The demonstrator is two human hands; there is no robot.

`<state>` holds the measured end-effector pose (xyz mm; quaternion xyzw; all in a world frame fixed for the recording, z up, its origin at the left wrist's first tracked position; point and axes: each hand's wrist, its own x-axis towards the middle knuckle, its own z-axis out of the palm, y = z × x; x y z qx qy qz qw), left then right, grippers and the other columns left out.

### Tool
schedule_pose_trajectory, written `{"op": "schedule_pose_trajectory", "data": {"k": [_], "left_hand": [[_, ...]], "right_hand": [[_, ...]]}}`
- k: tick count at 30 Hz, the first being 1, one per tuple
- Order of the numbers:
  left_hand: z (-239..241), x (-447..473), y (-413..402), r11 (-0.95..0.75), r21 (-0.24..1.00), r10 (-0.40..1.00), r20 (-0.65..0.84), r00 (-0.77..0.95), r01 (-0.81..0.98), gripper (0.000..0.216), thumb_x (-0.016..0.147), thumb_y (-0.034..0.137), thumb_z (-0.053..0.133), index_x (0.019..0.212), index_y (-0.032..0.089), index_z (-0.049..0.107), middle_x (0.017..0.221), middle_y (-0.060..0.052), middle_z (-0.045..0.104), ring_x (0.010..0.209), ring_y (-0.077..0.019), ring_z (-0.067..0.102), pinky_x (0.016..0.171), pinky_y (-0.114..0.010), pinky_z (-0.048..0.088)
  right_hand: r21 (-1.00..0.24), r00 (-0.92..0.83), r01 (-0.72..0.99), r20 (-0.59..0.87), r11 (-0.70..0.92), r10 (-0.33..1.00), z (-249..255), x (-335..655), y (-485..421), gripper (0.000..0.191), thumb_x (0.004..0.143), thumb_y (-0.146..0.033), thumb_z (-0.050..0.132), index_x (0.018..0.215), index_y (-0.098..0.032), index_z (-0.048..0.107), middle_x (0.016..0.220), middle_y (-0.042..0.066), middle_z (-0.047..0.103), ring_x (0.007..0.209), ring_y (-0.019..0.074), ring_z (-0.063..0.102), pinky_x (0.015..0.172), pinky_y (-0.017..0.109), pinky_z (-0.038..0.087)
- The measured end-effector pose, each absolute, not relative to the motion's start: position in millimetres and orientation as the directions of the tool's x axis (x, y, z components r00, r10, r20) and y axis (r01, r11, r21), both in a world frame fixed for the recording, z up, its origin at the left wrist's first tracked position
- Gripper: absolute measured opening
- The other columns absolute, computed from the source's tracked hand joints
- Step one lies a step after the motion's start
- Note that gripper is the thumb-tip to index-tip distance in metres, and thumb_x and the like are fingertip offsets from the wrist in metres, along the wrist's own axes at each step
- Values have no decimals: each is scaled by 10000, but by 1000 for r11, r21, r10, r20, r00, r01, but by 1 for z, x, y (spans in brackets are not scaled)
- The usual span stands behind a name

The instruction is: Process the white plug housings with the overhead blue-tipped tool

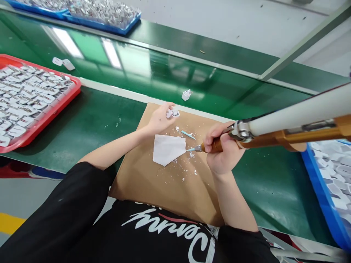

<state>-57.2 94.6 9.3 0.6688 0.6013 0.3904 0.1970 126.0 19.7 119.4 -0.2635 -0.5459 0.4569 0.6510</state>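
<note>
My left hand pinches a small white plastic part near the back edge of a brown cardboard sheet. The fingers of my right hand wrap round a gold-coloured hand tool with a metal collar and a thin light-blue tip. That tip points left, close to the right corner of a white piece of paper or cloth on the cardboard. Just behind it lies a loose light-blue pointed strip. White shavings are scattered around the tip.
A red tray of white parts stands left, a blue tray of white pieces right. Blue trays of small parts sit on the back ledge. Another white part lies behind the cardboard. A long white tube crosses the right side.
</note>
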Motion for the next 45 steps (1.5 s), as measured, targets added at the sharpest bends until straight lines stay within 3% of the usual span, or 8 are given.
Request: {"op": "schedule_pose_trajectory", "data": {"k": [8, 13, 16, 21, 25, 35, 41, 45], "left_hand": [[17, -81, 194, -4, 598, 967, 207, -149, 801, 383, 852, 223, 522, 1222, 128, 549, 1252, -116, 600, 1132, -238, 541, 1019, -366, 418], [15, -67, 200, -85, 363, 914, 398, -72, 928, 526, 794, 224, 531, 1310, 129, 494, 1484, -157, 382, 1446, -344, 185, 1186, -563, 23], [18, -57, 207, -152, 290, 929, 369, 36, 945, 476, 837, 290, 511, 1284, 128, 515, 1391, -177, 492, 1406, -357, 282, 1167, -595, -65], [24, -49, 220, -82, 427, 980, 199, -5, 901, 252, 878, 244, 480, 1077, 139, 593, 1058, -140, 664, 1087, -297, 581, 1163, -534, 145], [28, -55, 197, -104, 531, 985, 174, 12, 841, 407, 845, 211, 513, 1246, 147, 492, 1040, -95, 668, 957, -218, 631, 920, -355, 468], [34, -81, 56, -470, 810, 703, 101, 704, 352, 386, 712, 67, 518, 1057, 192, 637, 1047, -28, 698, 944, -158, 651, 822, -253, 523], [38, -75, 25, -646, 629, 701, 263, 663, 433, 647, 630, 58, 491, 1257, 211, 530, 1304, -82, 584, 1181, -241, 563, 968, -371, 496], [40, -73, 15, -664, 404, 742, 252, 621, 629, 463, 771, 257, 605, 1229, 217, 553, 1287, -96, 594, 1138, -279, 588, 965, -417, 480]], "right_hand": [[-856, 13, -310, 431, 414, 902, 119, 124, 17, 193, 748, -304, 649, 637, -172, 563, 496, -38, 522, 338, 56, 407, 307, 198, 289], [-875, 2, -316, 387, 367, 922, 122, 123, 17, 209, 710, -304, 657, 603, -171, 536, 474, -40, 513, 328, 54, 399, 300, 193, 281], [-874, -1, -323, 383, 362, 924, 123, 123, 17, 187, 701, -281, 645, 592, -169, 541, 467, -37, 510, 329, 56, 398, 294, 187, 275], [-879, -4, -320, 374, 353, 927, 123, 123, 17, 164, 694, -263, 633, 590, -171, 544, 471, -35, 506, 334, 59, 403, 288, 180, 265], [-885, -23, -317, 366, 340, 930, 122, 125, 16, 147, 694, -241, 614, 585, -170, 547, 470, -32, 511, 346, 63, 420, 301, 180, 283], [-858, -69, -346, 427, 380, 901, 122, 125, 13, 237, 743, -276, 639, 565, -177, 517, 468, -36, 494, 349, 63, 414, 311, 190, 301], [-891, -84, -297, 383, 344, 920, 122, 124, 8, 324, 743, -427, 689, 598, -190, 520, 480, -42, 493, 339, 59, 386, 289, 190, 256], [-876, -116, -302, 426, 377, 897, 124, 123, 6, 298, 749, -428, 688, 618, -193, 559, 494, -38, 490, 333, 58, 371, 280, 192, 236]]}}
